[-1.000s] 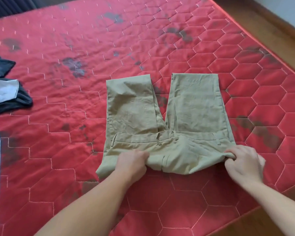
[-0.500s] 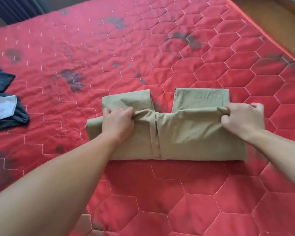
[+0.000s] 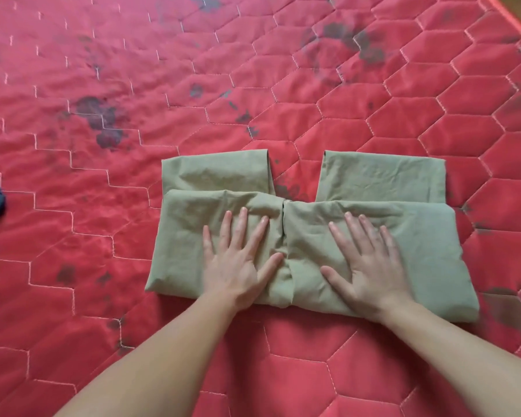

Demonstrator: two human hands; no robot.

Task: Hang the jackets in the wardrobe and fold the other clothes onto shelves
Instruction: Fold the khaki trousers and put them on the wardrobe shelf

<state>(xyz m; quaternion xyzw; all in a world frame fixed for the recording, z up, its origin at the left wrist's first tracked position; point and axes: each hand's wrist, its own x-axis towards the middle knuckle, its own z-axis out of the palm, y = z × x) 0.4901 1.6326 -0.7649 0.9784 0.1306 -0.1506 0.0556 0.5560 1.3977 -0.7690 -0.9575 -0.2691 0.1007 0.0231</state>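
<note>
Khaki trousers [image 3: 370,182] lie folded on the red quilted bed [image 3: 373,115], left hand [image 3: 238,260] and right hand [image 3: 370,260] spread flat pressing the fold; next, probably another fold across.

We see a big bed with a red quilted cover [image 3: 373,121] that fills almost the whole view. White stitching makes six-sided shapes all over it. Dark grey smudges dot the cloth. Soft, even light falls on it.
</note>
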